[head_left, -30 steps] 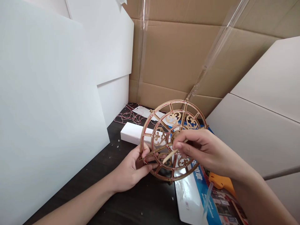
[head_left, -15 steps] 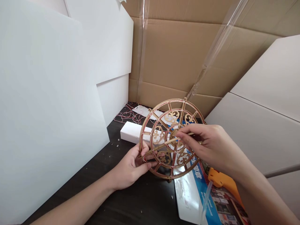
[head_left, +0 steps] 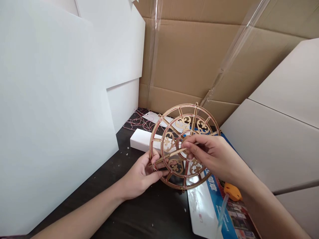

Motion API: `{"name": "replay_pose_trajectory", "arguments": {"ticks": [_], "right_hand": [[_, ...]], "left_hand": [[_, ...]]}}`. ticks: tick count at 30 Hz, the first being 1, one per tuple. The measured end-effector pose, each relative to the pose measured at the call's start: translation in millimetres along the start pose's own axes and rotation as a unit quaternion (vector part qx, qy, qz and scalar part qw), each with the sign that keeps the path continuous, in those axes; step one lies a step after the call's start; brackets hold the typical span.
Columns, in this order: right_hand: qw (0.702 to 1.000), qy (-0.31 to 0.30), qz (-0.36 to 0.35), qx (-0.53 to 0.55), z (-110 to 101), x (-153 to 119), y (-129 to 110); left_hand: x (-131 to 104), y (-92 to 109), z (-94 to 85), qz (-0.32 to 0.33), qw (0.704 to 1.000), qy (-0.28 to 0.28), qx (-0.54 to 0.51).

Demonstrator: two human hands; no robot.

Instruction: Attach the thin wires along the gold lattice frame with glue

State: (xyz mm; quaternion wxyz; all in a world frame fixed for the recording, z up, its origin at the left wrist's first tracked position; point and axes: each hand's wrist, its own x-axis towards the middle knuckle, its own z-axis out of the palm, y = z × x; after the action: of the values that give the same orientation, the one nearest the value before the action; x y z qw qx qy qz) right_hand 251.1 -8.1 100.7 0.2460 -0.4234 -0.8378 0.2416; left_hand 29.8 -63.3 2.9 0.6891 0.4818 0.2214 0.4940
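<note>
Left hand (head_left: 139,177) gripping the near-left rim of a gold wheel (head_left: 183,146) held upright above the dark counter (head_left: 139,215), right hand (head_left: 211,156) fingers pinching a thin stick (head_left: 174,153) at the hub, white block (head_left: 142,141) just behind, printed sheet (head_left: 211,205) at near right

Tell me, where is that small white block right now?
In the head view the white block lies on the dark table left of centre, just behind the golden wheel that the left hand grips, with tangled red wire beyond it.
</note>
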Motion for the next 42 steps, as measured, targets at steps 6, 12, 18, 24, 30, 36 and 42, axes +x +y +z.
{"name": "replay_pose_trajectory", "arguments": {"ticks": [6,12,18,24,30,36,42], "right_hand": [[0.990,-0.036,-0.066,0.122,-14,-6,-1],[0.973,0.102,-0.107,0.178,-25,-11,-1],[0.975,0.192,-0.087,0.075,-22,-8,1],[0.947,0.203,-0.183,-0.171,-4,-2,0],[0.902,0.235,-0.255,-0.258,8,-4,-3],[0.920,0.193,-0.236,-0.245,6,-3,-2],[0.960,0.158,-0.170,-0.159,-3,-2,-3]], "left_hand": [[2,0,-0.4,0.003,1.000,-0.002,-0.003],[1,-1,-0.9,0.004,1.000,-0.012,-0.015],[2,1,0.3,0.003,1.000,-0.006,-0.011],[2,3,2.5,0.000,1.000,0.003,-0.009],[0,0,0.0,-0.001,1.000,-0.011,-0.024],[1,1,0.0,-0.005,1.000,-0.014,-0.014],[1,0,0.6,-0.009,1.000,-0.007,0.009]]}}
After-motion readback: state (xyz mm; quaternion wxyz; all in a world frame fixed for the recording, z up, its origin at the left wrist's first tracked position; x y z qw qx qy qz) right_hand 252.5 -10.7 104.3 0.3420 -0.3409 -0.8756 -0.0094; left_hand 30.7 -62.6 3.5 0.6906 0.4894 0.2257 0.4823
